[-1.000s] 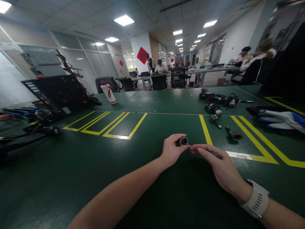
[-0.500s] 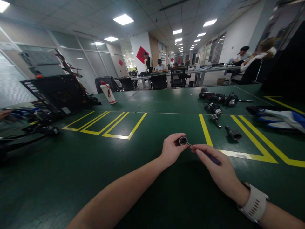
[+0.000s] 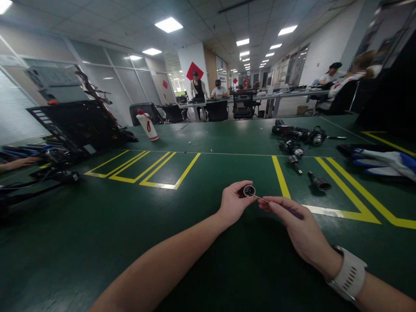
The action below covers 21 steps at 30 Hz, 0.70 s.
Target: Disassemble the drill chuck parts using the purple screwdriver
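My left hand point(image 3: 233, 203) is closed round a small black cylindrical part point(image 3: 248, 190) with a round silver end facing me, held just above the green table point(image 3: 130, 225). My right hand point(image 3: 297, 229), with a white watch on the wrist, pinches a thin screwdriver point(image 3: 282, 207) with a dark purple handle. The screwdriver's metal tip touches the round end of the part. Both hands are close together in the middle of the view.
Several black cylindrical parts point(image 3: 294, 149) lie at the back right, one point(image 3: 319, 182) near a yellow line. A white bottle point(image 3: 148, 126) stands at the back left beside a black open chassis point(image 3: 76, 125). Blue-white cloth point(image 3: 383, 160) lies far right. Another person's hand point(image 3: 19, 163) rests at the left edge.
My hands have barely shifted; the screwdriver stays at the part's end. At the left edge another person's hand has come into view. A person in the far background has moved.
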Available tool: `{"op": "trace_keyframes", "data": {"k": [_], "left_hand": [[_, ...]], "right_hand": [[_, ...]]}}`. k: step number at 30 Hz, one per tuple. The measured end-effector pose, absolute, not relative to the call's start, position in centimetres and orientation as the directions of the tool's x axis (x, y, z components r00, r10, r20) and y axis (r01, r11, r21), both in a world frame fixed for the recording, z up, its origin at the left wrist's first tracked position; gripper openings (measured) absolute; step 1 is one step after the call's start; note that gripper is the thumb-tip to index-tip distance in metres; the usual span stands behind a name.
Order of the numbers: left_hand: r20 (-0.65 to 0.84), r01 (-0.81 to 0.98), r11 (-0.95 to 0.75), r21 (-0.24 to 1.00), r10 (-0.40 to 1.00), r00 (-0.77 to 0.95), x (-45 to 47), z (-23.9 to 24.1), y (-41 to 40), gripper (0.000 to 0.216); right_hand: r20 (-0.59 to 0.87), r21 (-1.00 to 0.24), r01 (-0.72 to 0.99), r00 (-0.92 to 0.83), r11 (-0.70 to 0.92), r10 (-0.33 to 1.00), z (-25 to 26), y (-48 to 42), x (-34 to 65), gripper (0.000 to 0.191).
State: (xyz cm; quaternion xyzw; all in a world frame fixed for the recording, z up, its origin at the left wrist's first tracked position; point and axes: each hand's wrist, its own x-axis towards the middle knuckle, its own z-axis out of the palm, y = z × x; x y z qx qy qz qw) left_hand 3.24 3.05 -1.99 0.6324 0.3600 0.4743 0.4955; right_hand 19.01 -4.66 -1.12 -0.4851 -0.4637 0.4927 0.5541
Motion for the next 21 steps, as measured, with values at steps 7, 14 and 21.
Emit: {"op": "trace_keyframes", "data": {"k": [7,14,21], "left_hand": [[0.248,-0.063,-0.240,0.969,0.923,0.293,3.3,-2.4,3.3,0.041],[0.255,-0.045,-0.253,0.966,0.918,0.304,3.2,-2.7,3.4,0.042],[0.292,-0.055,-0.289,0.956,0.908,0.302,3.3,-3.2,3.7,0.044]], "right_hand": [[0.099,-0.981,0.173,0.074,0.085,0.992,-0.7,-5.2,19.2,0.028],[0.180,-0.946,0.290,0.084,0.148,0.980,0.0,-5.2,18.7,0.027],[0.253,-0.917,0.337,0.076,0.214,0.964,0.2,-5.2,18.7,0.026]]}}
